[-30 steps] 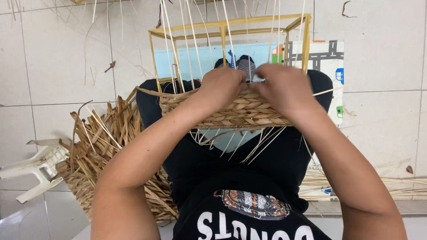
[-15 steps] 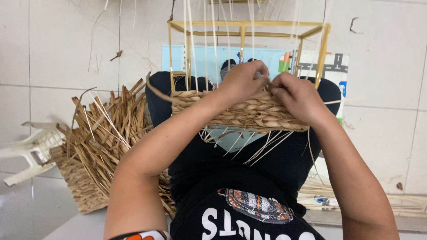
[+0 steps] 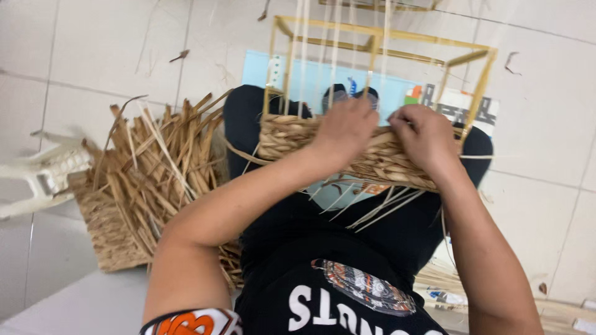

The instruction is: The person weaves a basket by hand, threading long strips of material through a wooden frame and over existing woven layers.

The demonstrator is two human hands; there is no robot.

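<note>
While both hands press on the woven band [image 3: 372, 158] across the lap, left hand [image 3: 347, 127] and right hand [image 3: 425, 136] look closed on its top edge. Risk: upright strands [image 3: 335, 56] may snap, or the frame [image 3: 478, 93] may tip. Straw pile [image 3: 149, 174] left.

Fingertips hidden — hands [image 3: 385, 133] cover weave [image 3: 292, 139].

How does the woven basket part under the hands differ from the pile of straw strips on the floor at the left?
The woven band is tightly plaited on a yellow frame; the straw pile lies loose, strips pointing many ways. Both hands, left hand and right hand, rest on the band; none touches the pile. Both share a tan colour.
</note>
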